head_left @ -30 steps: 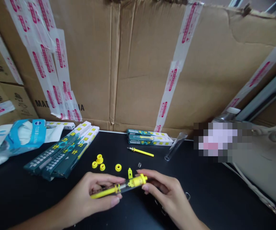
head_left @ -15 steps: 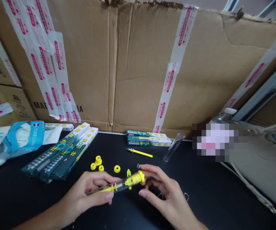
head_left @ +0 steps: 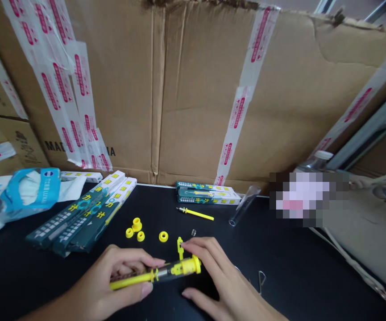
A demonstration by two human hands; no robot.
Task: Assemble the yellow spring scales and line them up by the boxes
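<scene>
My left hand (head_left: 122, 276) is wrapped round a clear-tubed spring scale (head_left: 166, 271), which lies nearly level with its right end slightly raised. Inside the tube show a yellow rod, a metal spring section and a yellow fitting; a yellow cap (head_left: 197, 265) closes the right end. Around that end my right hand (head_left: 217, 278) is open, thumb and fingers apart; whether it touches the cap I cannot tell. A flat yellow piece with holes (head_left: 180, 246) lies by its fingertips. Just beyond is a small metal coil (head_left: 193, 232). Bent wire hooks (head_left: 261, 281) lie right of the hand.
Several yellow caps (head_left: 137, 225) and a yellow ring (head_left: 163, 236) lie on the black table. Farther back are a yellow rod (head_left: 197, 214), a clear tube (head_left: 244, 206) and green boxes (head_left: 209, 195). More boxes (head_left: 92, 214) lie left; a bag (head_left: 363, 223) stands right. Cardboard (head_left: 193, 89) walls the back.
The spring scale has moved slightly down and left and is closer to level. My right hand has shifted left and down round the cap end, uncovering more of the wire hooks.
</scene>
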